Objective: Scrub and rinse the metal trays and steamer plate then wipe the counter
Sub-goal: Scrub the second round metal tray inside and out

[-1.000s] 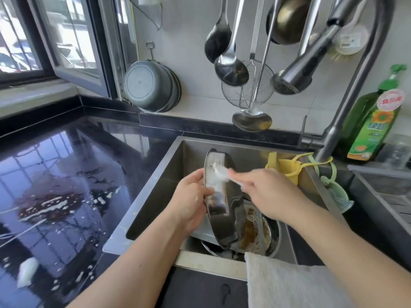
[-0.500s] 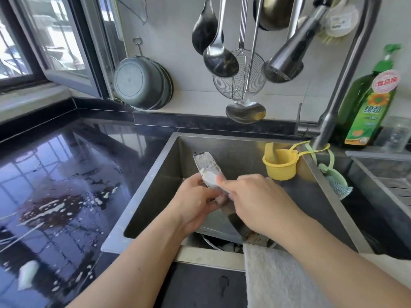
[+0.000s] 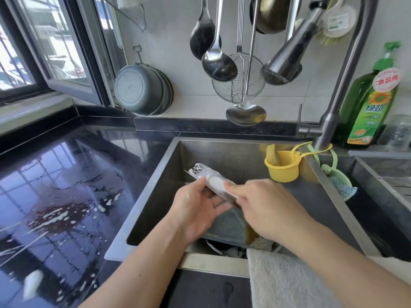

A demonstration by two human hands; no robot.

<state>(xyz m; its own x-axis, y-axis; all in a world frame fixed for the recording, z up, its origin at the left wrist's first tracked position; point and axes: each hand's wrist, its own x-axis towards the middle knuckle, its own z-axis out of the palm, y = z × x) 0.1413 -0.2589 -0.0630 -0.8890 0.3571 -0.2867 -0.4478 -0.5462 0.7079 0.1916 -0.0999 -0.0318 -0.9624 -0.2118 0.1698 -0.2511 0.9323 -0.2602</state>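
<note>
Two hands [image 3: 195, 210], one tray [image 3: 224, 221], four hanging ladles [image 3: 219, 63], one wire skimmer [image 3: 239, 85], one detergent bottle [image 3: 371, 103], one yellow cup [image 3: 282, 168].

Beside the faucet [image 3: 329, 121], the green dish soap bottle [image 3: 369, 103] is showing "绿劲" on its label; its round red sticker is reading "食品用".

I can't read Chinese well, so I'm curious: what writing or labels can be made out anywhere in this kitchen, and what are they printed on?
"食品用": red round sticker on the green dish soap bottle.
"绿劲": large green characters on the same bottle's front label, under a sunflower picture.
Smaller print lower on that label: too small to read.
Round white tag hanging behind the faucet: print too blurred to read.
Nothing else carries legible text.
</note>
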